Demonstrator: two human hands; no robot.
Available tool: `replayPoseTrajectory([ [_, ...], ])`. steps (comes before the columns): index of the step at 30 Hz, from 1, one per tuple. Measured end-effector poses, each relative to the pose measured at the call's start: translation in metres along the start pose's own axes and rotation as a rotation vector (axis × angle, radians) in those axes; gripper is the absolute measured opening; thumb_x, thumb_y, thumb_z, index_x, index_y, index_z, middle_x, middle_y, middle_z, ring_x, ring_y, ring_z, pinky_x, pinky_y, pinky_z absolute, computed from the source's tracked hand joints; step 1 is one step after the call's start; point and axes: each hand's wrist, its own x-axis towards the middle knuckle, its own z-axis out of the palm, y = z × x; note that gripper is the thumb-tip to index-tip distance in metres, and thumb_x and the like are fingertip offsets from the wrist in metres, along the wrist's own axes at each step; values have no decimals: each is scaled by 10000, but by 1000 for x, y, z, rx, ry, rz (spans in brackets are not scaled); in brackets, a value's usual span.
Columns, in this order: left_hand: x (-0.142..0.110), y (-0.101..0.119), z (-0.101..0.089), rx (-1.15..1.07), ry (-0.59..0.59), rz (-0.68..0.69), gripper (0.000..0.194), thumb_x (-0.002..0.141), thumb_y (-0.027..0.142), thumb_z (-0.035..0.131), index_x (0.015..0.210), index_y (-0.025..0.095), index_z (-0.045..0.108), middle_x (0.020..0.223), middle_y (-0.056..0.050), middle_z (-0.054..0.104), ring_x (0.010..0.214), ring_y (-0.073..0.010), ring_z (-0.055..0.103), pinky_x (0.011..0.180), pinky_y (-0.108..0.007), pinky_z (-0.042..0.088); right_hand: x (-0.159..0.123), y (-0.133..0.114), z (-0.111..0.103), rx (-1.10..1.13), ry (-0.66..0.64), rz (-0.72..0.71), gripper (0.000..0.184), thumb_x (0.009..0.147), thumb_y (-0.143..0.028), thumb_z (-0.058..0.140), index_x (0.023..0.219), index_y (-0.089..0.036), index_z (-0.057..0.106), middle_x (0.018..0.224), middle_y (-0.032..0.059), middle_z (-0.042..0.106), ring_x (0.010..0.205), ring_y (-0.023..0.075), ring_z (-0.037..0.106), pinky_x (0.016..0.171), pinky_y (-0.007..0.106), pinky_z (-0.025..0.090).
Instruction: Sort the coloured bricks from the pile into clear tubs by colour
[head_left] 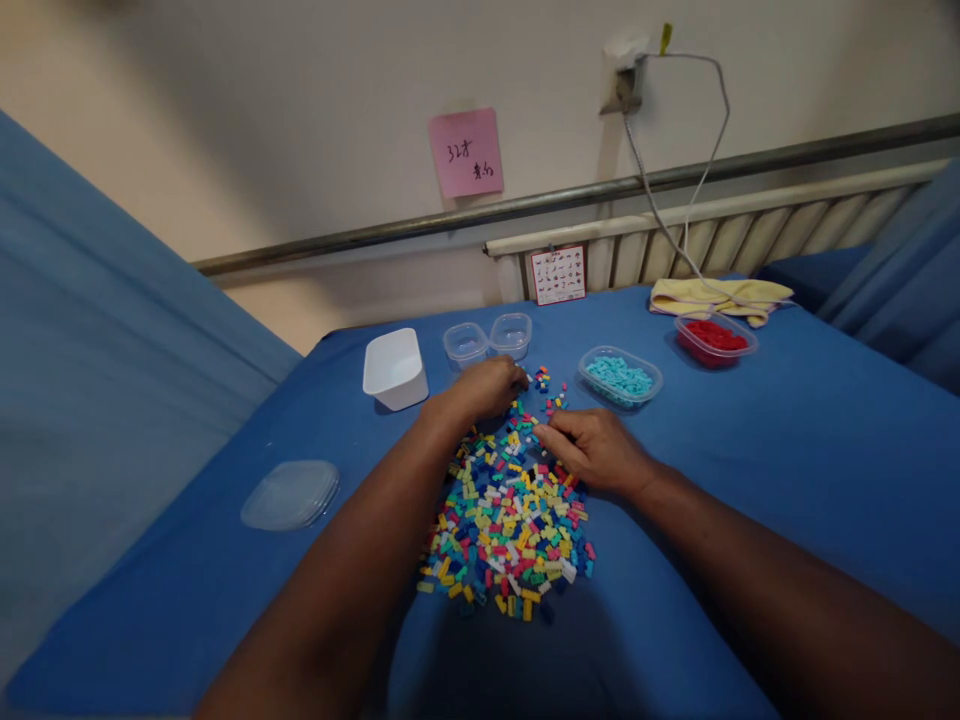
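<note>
A wide pile of small building bricks [517, 520] in mixed colours lies loose on the blue cloth, thinning out toward the far end. At that far end my left hand [491, 385] reaches over the scattered bricks, its fingers curled down and closed; what is in them is hidden. My right hand [596, 447] rests at the pile's right edge, thumb and index finger pressed together near some bricks. Anything between those fingertips is too small to make out. Just beyond the left hand stand two small clear tubs [511, 335].
A white bin [395, 368] stands at the left, with clear lids [291, 495] stacked nearer. To the right are a tub of turquoise bricks [619, 378], a tub of red bricks [715, 338] and a yellow cloth [716, 297]. A picture card [559, 275] leans at the back.
</note>
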Motion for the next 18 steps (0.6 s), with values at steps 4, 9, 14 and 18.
replayPoseTrajectory([
  [4,1,0,4,-27,0,54,358,879,184,632,1185,251,806,1233,-96,759,1104,-249,696,932,-292,520,0,1,0,2,-5,3,482,1065,-463,510,653,-214,499,600,-16,546,555,121,450,588,289,298],
  [9,1,3,1,-77,-32,129,464,873,126,629,1300,251,759,1293,-86,748,1151,-255,688,977,-299,503,1,1,0,-12,-9,3,473,1063,-454,517,658,-211,497,601,-19,546,552,117,445,593,291,285],
  [14,-2,4,6,-77,-37,150,560,831,59,592,1351,224,719,1328,-85,733,1140,-239,688,936,-282,513,1,1,0,-11,-10,4,469,1062,-454,519,662,-209,505,606,-21,547,560,117,455,597,287,282],
  [18,-4,5,9,-87,15,166,453,911,136,563,1323,222,731,1302,-89,741,1119,-239,692,938,-293,517,1,1,1,-15,-6,5,473,1062,-460,517,661,-210,510,604,-22,543,558,118,446,593,290,282],
])
